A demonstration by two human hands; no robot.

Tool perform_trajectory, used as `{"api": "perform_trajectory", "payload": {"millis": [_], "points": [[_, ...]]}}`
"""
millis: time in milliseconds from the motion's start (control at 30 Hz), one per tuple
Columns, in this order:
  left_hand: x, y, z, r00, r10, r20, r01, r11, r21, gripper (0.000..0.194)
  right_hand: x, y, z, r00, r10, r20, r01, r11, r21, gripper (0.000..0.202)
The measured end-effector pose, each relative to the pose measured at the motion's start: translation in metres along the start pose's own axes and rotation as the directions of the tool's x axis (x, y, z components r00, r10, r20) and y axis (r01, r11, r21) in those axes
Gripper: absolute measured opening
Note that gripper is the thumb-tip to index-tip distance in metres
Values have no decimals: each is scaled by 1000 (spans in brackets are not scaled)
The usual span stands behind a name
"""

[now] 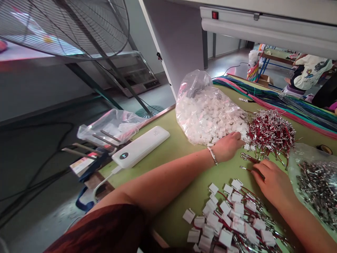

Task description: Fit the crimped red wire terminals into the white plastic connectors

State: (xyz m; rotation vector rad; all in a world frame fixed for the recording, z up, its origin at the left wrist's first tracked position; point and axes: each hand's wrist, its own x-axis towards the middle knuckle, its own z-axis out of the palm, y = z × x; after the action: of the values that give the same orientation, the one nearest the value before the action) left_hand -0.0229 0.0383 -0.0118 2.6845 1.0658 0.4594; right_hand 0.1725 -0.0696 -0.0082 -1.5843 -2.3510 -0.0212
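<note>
My left hand (229, 146), with a bracelet at the wrist, reaches to the front edge of the white connectors (210, 114) spilling from a clear bag. Its fingers are closed at the connectors; what they pinch is too small to make out. Closer to me on the right, my right hand (273, 179) holds several dark red wires with metal terminals (247, 158), their tips pointing left. A heap of red wires with silver terminals (272, 131) lies just beyond both hands. Nearer to me is a pile of white connectors joined to red wires (237, 214).
A white power bank (142, 146) with a cable lies on the green table (168, 158). Metal parts (318, 189) fill a clear bag at right, near black tape (324, 149). Long coloured wires (279, 100) run behind. A fan (79, 24) stands left; a seated person (310, 72) is beyond.
</note>
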Motion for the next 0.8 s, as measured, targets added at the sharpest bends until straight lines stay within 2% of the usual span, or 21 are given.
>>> {"api": "perform_trajectory", "payload": {"millis": [100,233,333,433,567,667,800], "points": [[-1,0,7,998,-10,67,5,997,72,29,2,1,6,998,-47,52,52,993,-106,15],[-2,-10,-3,996,-35,81,40,998,-57,22,-1,0,6,994,-74,81,84,988,-126,17],[-2,-7,-11,994,-106,33,109,987,-120,22,-2,5,2,999,-32,42,34,997,-62,14],[0,7,-9,989,-144,28,145,989,-31,30,0,10,-2,998,38,-46,-38,999,0,12],[1,21,2,991,-131,35,124,980,157,43,2,10,-3,996,20,-82,-21,1000,-8,11],[0,14,7,993,-115,28,109,980,164,34,0,10,-3,997,18,-74,-20,999,-28,12],[-3,0,4,998,-62,7,62,996,68,26,-4,14,-6,996,70,-58,-71,998,0,12]]}}
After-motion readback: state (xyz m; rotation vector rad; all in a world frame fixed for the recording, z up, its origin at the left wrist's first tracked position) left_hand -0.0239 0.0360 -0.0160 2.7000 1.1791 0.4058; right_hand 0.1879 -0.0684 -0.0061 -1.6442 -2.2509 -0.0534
